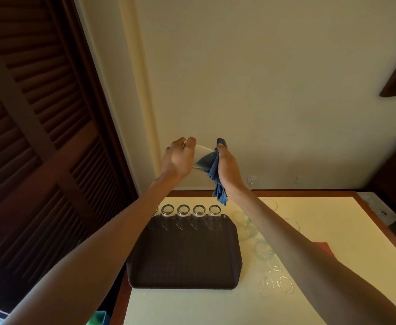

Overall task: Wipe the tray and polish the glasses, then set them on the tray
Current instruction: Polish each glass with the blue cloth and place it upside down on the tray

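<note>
Both arms are raised in front of the wall, above the table. My left hand grips the base end of a clear glass held on its side. My right hand holds a blue cloth, part of it pushed into the glass's mouth and the rest hanging down past my wrist. Below lies a dark brown textured tray on the table. Several clear glasses stand in a row along the tray's far edge. More clear glasses stand on the table to the right of the tray.
The table has a cream top with a reddish wooden border. A red flat item lies right of my right forearm. Dark louvred doors fill the left side. A green object shows at the bottom left.
</note>
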